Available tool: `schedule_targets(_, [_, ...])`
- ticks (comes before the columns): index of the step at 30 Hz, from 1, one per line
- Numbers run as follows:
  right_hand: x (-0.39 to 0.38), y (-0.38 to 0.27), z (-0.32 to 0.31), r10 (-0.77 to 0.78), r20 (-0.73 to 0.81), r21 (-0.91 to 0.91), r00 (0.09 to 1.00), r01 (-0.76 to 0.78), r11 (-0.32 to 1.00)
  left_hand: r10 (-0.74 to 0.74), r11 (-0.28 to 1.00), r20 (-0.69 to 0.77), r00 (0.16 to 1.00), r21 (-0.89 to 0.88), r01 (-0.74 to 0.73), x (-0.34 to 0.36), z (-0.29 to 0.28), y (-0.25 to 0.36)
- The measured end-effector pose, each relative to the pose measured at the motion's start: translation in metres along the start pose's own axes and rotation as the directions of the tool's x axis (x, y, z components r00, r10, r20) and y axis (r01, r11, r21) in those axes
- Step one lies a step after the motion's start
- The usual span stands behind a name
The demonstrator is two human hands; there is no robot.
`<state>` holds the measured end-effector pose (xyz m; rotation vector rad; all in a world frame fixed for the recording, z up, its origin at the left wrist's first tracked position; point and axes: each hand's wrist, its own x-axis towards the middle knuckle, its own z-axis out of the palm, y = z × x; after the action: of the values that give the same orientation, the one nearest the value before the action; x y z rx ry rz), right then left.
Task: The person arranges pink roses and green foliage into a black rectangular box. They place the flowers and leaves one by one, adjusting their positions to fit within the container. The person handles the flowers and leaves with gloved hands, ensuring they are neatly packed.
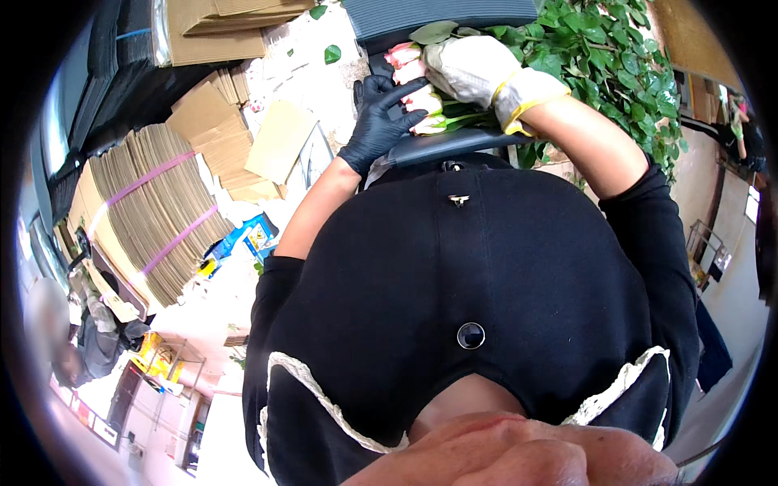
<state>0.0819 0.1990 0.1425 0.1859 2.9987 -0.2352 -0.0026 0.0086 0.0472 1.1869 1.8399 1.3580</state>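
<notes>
Roses: the pink roses (pixel 420 100) lie in a row at the left end of the black tray (pixel 442 147), in front of the person's chest, between the two hands.
Long axis: the green stems (pixel 468 119) run crosswise, heads to the left, stems to the right; the row of heads itself runs away from the body.
Left hand: the black-gloved left hand (pixel 379 120) comes in from the head side; forefinger and thumb stand spread, their tips at the blooms, with pink petals showing between them; no closed grip shows.
Right hand: the white-gloved right hand (pixel 472 68) arches over the stem side, beside the farther heads; its fingertips are hidden, so what it holds cannot be told.
Nearer hand: the left is nearer the closest heads, the right nearer the stems.
Right side: leafy greenery (pixel 604 73) lies beyond the right wrist.
Far side: a ribbed black panel (pixel 442 18) stands beyond the roses.
</notes>
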Motion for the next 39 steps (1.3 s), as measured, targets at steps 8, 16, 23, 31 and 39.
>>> schedule_targets(8, [0.008,-0.002,0.004,0.043,0.086,0.122,0.995,-0.053,0.991,0.034,0.999,0.064,0.997,-0.003,-0.034,0.0,-0.004,0.001])
schedule_targets(16, [-0.029,-0.015,-0.069,-0.073,-0.001,0.28,0.997,0.071,0.957,-0.277,0.951,-0.215,0.936,-0.197,0.236,-0.029,-0.043,0.009])
schedule_targets(23, [-0.008,-0.035,-0.048,-0.147,0.445,0.099,0.883,0.115,0.988,0.106,0.957,-0.003,0.994,0.273,-0.101,0.001,-0.016,0.028])
schedule_targets(31, [-0.017,-0.023,-0.026,-0.315,0.286,0.02,0.905,0.323,0.946,0.076,0.978,0.002,0.997,0.196,-0.075,0.004,-0.008,0.016])
schedule_targets(39, [-0.139,-0.021,-0.138,0.24,-0.408,0.598,0.881,0.059,0.799,-0.316,0.933,-0.295,0.902,-0.268,0.239,-0.074,-0.066,-0.017])
